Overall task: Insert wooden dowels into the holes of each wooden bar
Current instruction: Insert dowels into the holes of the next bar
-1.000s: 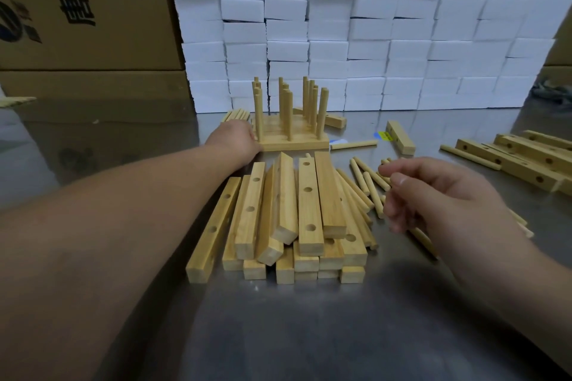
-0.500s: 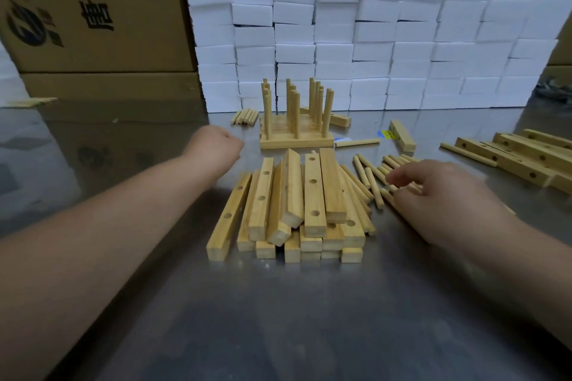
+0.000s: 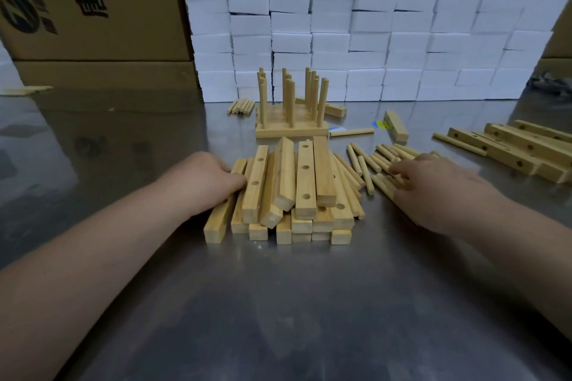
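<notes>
Where the pile of wooden bars point(image 3: 305, 182) lies at the centre of the steel table point(image 3: 278, 303), the left hand point(image 3: 213, 185) curls its fingers onto the outermost bar point(image 3: 220, 221) on the pile's left flank. The right hand point(image 3: 433, 192) rests flat, fingers straight and slightly spread, on the loose dowels point(image 3: 365, 164) just right of the pile.

Bars: stiff, square-sectioned sticks with holes drilled along one face. They are judged light and are best taken across the long sides near mid-length, leaving the holes clear. Several bars lean on one another, so drawing one out may shift its neighbours.

Dowels: slim, round and smooth, so apt to roll on the polished metal. A pinch near one end should leave the other end free for the hole.

Behind the pile stands a finished set point(image 3: 291, 130), its dowels upright. No tray or bin holds the parts. The cardboard carton point(image 3: 93, 9) at rear left shows nothing of its contents.
</notes>
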Action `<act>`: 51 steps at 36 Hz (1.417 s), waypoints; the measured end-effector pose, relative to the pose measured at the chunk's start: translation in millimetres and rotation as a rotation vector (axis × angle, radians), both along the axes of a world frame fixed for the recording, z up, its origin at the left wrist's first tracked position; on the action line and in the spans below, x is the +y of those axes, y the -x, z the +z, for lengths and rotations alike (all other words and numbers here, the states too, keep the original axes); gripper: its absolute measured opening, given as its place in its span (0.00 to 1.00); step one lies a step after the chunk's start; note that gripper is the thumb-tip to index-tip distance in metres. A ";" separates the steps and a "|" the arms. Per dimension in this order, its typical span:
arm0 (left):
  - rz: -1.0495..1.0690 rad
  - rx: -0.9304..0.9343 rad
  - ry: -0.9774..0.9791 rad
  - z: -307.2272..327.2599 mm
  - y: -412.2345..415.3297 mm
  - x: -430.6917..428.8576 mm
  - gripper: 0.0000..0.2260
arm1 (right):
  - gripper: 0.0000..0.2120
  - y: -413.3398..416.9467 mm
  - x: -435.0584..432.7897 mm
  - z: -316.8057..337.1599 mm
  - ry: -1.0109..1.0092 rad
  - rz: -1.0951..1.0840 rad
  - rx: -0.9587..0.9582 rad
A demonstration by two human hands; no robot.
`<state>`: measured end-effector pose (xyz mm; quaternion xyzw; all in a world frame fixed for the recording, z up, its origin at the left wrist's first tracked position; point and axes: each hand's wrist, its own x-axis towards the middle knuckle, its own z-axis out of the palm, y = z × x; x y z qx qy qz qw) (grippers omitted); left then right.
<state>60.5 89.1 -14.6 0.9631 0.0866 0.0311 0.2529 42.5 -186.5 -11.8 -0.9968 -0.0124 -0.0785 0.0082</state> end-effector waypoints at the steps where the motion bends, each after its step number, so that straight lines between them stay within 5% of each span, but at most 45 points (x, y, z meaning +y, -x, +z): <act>1: 0.003 -0.005 -0.003 -0.1 0.8 0.2 0.13 | 0.19 -0.2 0.2 0.3 0.002 0.002 0.014; 8: 0.053 -0.149 -0.009 -3.8 -0.4 2.4 0.15 | 0.14 0.1 5.5 2.8 0.076 -0.038 0.072; 15: 0.034 -0.538 0.339 -3.0 3.1 0.1 0.09 | 0.07 4.3 10.0 4.4 0.102 -0.019 0.090; 20: -0.076 -0.590 0.553 -3.5 6.8 -4.9 0.07 | 0.07 5.7 9.8 5.6 0.098 -0.015 0.111; 28: -0.174 -0.588 0.553 -10.2 6.5 -6.7 0.07 | 0.16 9.1 13.8 14.0 0.066 -0.069 0.121; 36: -0.194 -0.557 0.564 -12.7 7.6 -5.0 0.11 | 0.09 12.5 5.0 14.5 0.048 -0.073 0.070; 51: -0.220 -0.560 0.573 -13.2 6.5 -3.6 0.09 | 0.11 25.2 7.5 17.3 0.040 0.048 0.233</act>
